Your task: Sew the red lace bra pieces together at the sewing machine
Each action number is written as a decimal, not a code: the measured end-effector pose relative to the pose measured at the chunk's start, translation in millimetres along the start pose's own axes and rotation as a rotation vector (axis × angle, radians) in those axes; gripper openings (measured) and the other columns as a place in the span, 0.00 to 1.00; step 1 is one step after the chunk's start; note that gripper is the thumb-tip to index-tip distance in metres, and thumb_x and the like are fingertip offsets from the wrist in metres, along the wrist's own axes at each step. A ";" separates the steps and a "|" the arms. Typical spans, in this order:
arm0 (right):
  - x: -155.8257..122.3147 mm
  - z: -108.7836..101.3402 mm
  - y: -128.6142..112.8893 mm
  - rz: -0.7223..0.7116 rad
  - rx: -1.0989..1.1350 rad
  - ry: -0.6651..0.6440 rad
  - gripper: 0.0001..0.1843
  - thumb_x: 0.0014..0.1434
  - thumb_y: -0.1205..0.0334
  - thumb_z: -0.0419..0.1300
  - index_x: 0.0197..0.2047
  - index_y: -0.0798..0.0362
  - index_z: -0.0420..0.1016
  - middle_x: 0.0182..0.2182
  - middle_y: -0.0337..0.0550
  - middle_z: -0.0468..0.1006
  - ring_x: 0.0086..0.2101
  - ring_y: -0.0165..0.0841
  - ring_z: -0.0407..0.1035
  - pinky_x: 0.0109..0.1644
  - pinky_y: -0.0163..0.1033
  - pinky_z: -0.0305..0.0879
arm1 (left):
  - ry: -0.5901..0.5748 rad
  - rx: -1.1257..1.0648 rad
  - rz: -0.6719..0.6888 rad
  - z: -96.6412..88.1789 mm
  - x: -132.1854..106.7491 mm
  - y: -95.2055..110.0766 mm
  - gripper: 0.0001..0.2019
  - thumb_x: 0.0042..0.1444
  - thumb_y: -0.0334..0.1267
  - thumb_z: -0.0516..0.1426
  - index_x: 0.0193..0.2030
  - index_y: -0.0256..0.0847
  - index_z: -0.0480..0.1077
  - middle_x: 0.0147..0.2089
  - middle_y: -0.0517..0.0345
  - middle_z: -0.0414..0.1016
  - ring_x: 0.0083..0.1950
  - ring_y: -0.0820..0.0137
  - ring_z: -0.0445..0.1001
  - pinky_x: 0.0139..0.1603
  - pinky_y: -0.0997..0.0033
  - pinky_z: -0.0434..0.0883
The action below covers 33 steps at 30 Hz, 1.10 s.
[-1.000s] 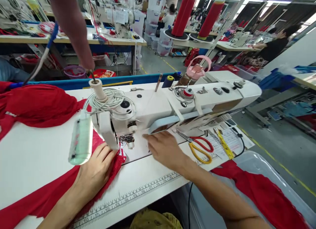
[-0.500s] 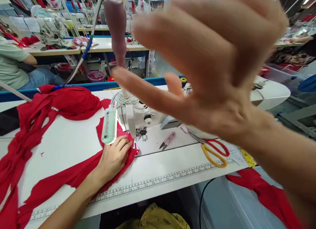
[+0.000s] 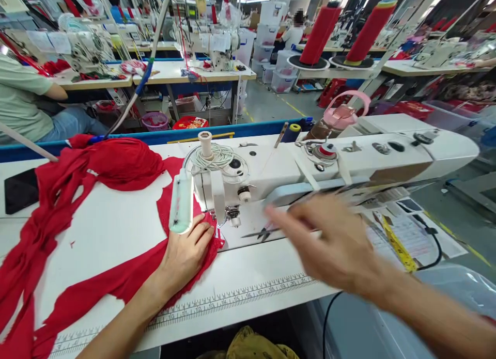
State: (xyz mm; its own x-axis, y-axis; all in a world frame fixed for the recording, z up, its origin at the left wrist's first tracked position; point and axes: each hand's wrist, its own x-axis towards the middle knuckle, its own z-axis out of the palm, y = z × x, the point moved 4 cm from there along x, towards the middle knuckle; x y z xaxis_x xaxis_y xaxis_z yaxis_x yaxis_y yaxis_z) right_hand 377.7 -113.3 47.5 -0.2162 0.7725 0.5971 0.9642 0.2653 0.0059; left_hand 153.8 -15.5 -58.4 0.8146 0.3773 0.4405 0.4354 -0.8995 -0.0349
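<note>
I have my left hand (image 3: 188,250) flat on the red cloth (image 3: 116,274), fingers laid out and not clutching, right by the needle end of the sewing machine (image 3: 267,160). The cloth lies on the white surface (image 3: 116,219). My right hand (image 3: 329,240) is a blur beside some dark blades (image 3: 253,234) (I can't tell if its grip has them). I think the step is keeping the cloth steady. The next move calls for care near those blades. The ruler strip (image 3: 232,297) shows 12, 13 and 14; the paper's (image 3: 372,240) words are too small.
</note>
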 end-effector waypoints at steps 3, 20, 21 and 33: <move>-32.9 51.3 -20.7 -0.101 0.032 -0.231 0.31 0.57 0.79 0.48 0.61 0.50 0.71 0.31 0.44 0.73 0.26 0.32 0.66 0.29 0.38 0.66 | -0.004 -0.005 0.011 1.2 0.4 -0.6 0.14 0.63 0.25 0.51 0.51 0.35 0.73 0.48 0.45 0.80 0.53 0.55 0.76 0.61 0.32 0.64; -15.3 126.0 -23.4 -0.075 0.008 -0.387 0.25 0.58 0.76 0.55 0.57 0.51 0.73 0.40 0.49 0.76 0.32 0.35 0.67 0.30 0.39 0.55 | 0.061 -0.062 -0.078 2.9 -0.1 -11.3 0.12 0.66 0.25 0.48 0.53 0.33 0.66 0.47 0.45 0.79 0.51 0.62 0.78 0.54 0.56 0.74; -14.9 126.7 -23.4 -0.077 0.000 -0.384 0.24 0.58 0.76 0.55 0.56 0.51 0.74 0.41 0.49 0.76 0.32 0.35 0.67 0.30 0.39 0.55 | 0.057 -0.066 -0.084 2.5 0.3 -11.4 0.12 0.66 0.26 0.48 0.53 0.34 0.66 0.47 0.45 0.79 0.51 0.62 0.78 0.54 0.55 0.74; -16.3 130.9 -26.3 -0.122 -0.054 -0.378 0.21 0.60 0.77 0.56 0.54 0.53 0.75 0.38 0.48 0.77 0.31 0.35 0.68 0.33 0.40 0.60 | 0.015 -0.084 -0.085 1.3 2.2 -7.9 0.11 0.66 0.28 0.52 0.52 0.33 0.69 0.47 0.47 0.78 0.53 0.60 0.75 0.58 0.56 0.70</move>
State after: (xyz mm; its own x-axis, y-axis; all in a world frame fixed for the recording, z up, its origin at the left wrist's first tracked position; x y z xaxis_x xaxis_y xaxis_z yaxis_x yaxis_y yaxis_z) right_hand 335.7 -57.3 -67.4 -0.3609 0.8978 0.2525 0.9326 0.3448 0.1069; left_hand 152.6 -7.4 -58.3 0.7698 0.4503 0.4524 0.4689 -0.8798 0.0779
